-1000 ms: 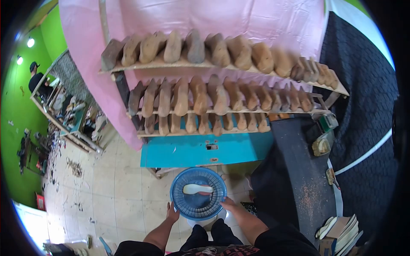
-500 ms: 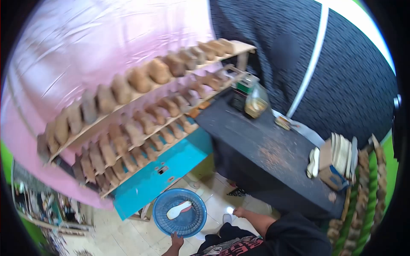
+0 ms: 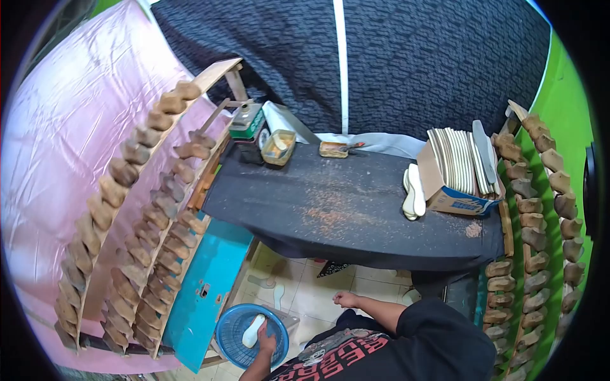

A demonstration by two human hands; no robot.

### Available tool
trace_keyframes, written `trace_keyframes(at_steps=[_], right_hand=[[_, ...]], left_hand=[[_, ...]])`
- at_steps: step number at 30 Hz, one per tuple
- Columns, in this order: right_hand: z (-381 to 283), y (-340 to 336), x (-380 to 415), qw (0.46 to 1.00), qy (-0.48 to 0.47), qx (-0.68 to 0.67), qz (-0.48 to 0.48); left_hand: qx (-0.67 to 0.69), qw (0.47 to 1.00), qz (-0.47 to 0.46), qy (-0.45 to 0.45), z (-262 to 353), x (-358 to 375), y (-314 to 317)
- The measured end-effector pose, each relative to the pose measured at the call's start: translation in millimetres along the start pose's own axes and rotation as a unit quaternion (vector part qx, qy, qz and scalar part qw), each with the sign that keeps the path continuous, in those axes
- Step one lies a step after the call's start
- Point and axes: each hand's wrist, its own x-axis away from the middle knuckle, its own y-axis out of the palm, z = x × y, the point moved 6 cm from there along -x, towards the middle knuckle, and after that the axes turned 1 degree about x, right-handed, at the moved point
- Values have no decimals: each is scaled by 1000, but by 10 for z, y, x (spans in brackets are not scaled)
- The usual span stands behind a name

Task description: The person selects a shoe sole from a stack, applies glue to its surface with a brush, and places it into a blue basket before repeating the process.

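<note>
Blue basket (image 3: 222, 334) holds white sole (image 3: 253, 331); left hand (image 3: 267, 341) beside sole, grip unclear; right hand (image 3: 345, 299) curled closed.

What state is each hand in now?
Left hand: at white shoe sole in blue plastic basket; grip unclear.
Right hand: loosely closed, nothing visibly held.

Pink sheet (image 3: 95, 82) behind wooden lasts (image 3: 113, 190) at left — dark curtain (image 3: 260, 51), white strip (image 3: 342, 63) — green wall (image 3: 569, 89) at right.

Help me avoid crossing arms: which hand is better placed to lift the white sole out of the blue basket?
Probably the left hand: it is inside the blue basket, right by the white sole, while the right hand is outside, farther off.
</note>
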Motion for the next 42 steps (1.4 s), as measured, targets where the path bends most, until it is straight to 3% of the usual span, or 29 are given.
trace_keyframes(at_steps=[1,2,4,6,7,9,10,12,13,15,16,17,19,20,21,23,24,25,27,28,30,31,34,38,42], right_hand=[[-77,-74,-66,997,-73,2,1],[-297,-194,91,997,-49,-44,-49],[-635,-435,199,990,-98,-58,-87],[-1171,-775,433,972,-193,-43,-126],[-1503,-966,618,963,-234,-23,-134],[-2041,-1548,923,939,-319,-104,-81],[-2097,-1742,924,938,-308,-143,-65],[-2187,-2131,954,929,-321,-186,-19],[-2214,-2315,998,920,-341,-192,12],[-2218,-2609,1163,923,-301,-228,66],[-2137,-2693,1168,918,-305,-235,93],[-2066,-2823,1188,912,-310,-238,125],[-1955,-2971,1387,909,-276,-270,157],[-1867,-3003,1453,906,-240,-303,171],[-1776,-3030,1477,905,-233,-308,177],[-1498,-3045,1511,907,-204,-301,213],[-1394,-3053,1516,905,-205,-292,230],[-1368,-3047,1565,905,-197,-295,234],[-1375,-3098,1645,895,-179,-301,278],[-1383,-3107,1642,890,-168,-305,293],[-1487,-3115,1597,884,-159,-307,316],[-1554,-3135,1591,878,-151,-309,333],[-1854,-3122,1475,869,-156,-320,344],[-2235,-3122,1499,855,-184,-307,375],[-2145,-3104,1733,842,-163,-268,438]], left_hand=[[-20,999,9,31,207,-140,109],[-41,997,16,59,438,-231,228],[-50,998,26,7,1173,-270,424],[108,994,-32,-1,1412,-690,849],[104,994,-24,32,1799,-674,921],[177,976,-49,114,3094,-531,1123],[246,952,-70,169,3573,-604,1116],[204,952,-60,222,4196,-627,1111],[196,954,-62,221,4324,-704,1108],[308,947,-84,38,4245,-860,1184],[304,947,-93,39,4262,-864,1194],[207,970,-15,128,4351,-862,1060],[11,943,142,301,4690,-735,842],[85,958,73,264,4756,-760,872],[84,959,63,263,4788,-842,929],[202,939,-15,277,4776,-973,1060],[190,933,-28,305,4899,-967,1091],[190,934,-37,300,4956,-1024,1166],[276,911,-141,273,5140,-1165,1374],[276,910,-147,272,5285,-1201,1394],[289,887,-271,237,5554,-1227,1539],[293,885,-275,234,5648,-1288,1569],[253,853,-368,270,5936,-1308,1696],[231,836,-436,239,6098,-1344,1845],[226,811,-489,228,6015,-1395,2199]])
